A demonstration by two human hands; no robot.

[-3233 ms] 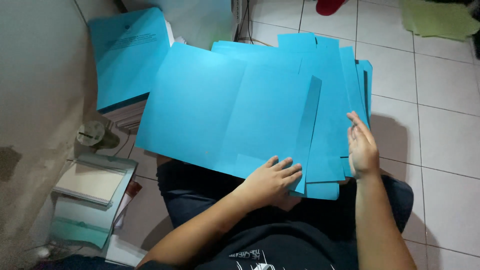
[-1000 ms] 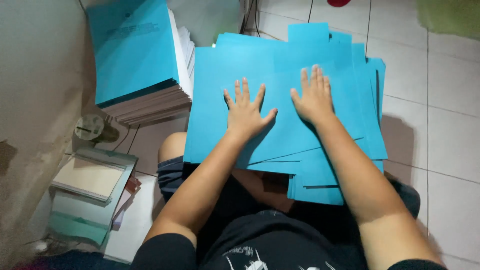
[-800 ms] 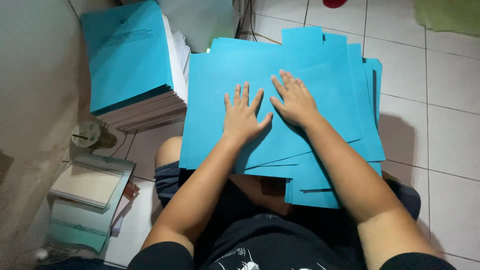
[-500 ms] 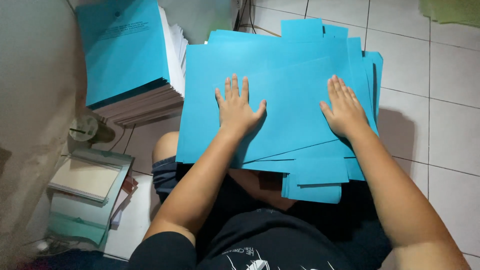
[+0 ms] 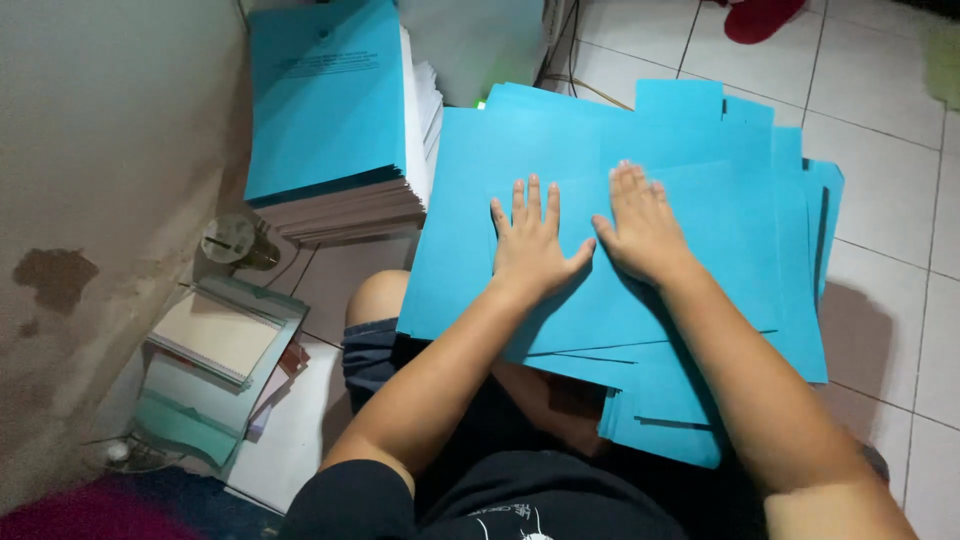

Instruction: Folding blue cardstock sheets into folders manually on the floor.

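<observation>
Flat and spread, the left hand [image 5: 530,245] and right hand [image 5: 640,228] press side by side on the blue paper sheets [image 5: 700,300] across the lap, gripping nothing; a booklet stack [image 5: 330,120] sits at ten o'clock.

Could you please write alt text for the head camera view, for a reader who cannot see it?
A seated person presses the left hand and right hand flat, side by side, on a loose pile of blue paper sheets over their lap. A stack of blue-covered booklets stands at left on the tiled floor.
</observation>
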